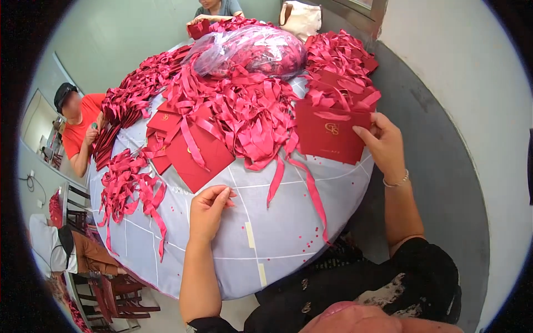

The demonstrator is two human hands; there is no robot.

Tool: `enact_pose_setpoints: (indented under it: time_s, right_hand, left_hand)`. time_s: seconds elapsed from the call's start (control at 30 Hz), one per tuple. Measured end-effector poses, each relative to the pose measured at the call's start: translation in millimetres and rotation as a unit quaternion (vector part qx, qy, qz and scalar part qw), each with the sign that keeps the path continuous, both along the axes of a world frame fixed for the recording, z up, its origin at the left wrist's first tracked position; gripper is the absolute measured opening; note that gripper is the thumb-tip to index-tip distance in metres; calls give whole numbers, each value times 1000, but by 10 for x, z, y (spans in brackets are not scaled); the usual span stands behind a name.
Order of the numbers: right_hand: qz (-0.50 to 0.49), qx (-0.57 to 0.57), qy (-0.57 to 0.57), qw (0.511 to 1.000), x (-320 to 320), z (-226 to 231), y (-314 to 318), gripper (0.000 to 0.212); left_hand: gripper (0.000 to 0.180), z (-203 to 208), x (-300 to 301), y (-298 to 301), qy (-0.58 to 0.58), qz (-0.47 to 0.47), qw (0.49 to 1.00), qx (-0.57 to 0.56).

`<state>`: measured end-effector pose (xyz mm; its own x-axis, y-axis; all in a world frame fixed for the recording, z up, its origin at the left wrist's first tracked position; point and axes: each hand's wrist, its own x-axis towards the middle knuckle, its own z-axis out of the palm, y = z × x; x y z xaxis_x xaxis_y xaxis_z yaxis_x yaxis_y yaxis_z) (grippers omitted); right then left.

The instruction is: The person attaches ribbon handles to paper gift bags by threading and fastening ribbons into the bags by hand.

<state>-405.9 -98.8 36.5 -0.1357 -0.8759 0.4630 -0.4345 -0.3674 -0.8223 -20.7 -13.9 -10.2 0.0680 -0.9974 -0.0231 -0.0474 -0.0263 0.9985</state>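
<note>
My right hand (383,139) is closed on the right edge of a red paper gift bag (327,136), thumb on its front. The bag has gold print and pink ribbon handles, and is held up at the right of the table beside other red bags. Over the near part of the table is my left hand (208,210), its thumb and fingertips pressed together. Whatever may be between them is too small to make out. Just beyond it lies a flat red bag (202,164), with a large heap of pink ribbons (250,119) to its right.
A round table with a pale patterned cloth (233,277) carries more ribbon piles (127,183) and a clear plastic sack (250,50). One person in orange (83,133) works at the left, another (219,11) at the far side. A wall (444,111) stands close on the right.
</note>
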Motion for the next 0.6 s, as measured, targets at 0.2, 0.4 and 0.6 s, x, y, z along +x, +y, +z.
enact_pose_setpoints:
  time_s: [0.2, 0.4, 0.6]
  right_hand:
    - [-124, -164, 270, 941, 97, -276, 89, 94]
    - [-117, -13, 337, 934, 256, -453, 38, 114]
    - [-136, -51, 244, 959, -47, -612, -555, 124]
  left_hand:
    - [15, -35, -39, 23, -23, -27, 999, 34]
    - [15, -43, -13, 7, -37, -33, 998, 48]
    - [15, -54, 3, 10, -31, -41, 997, 60]
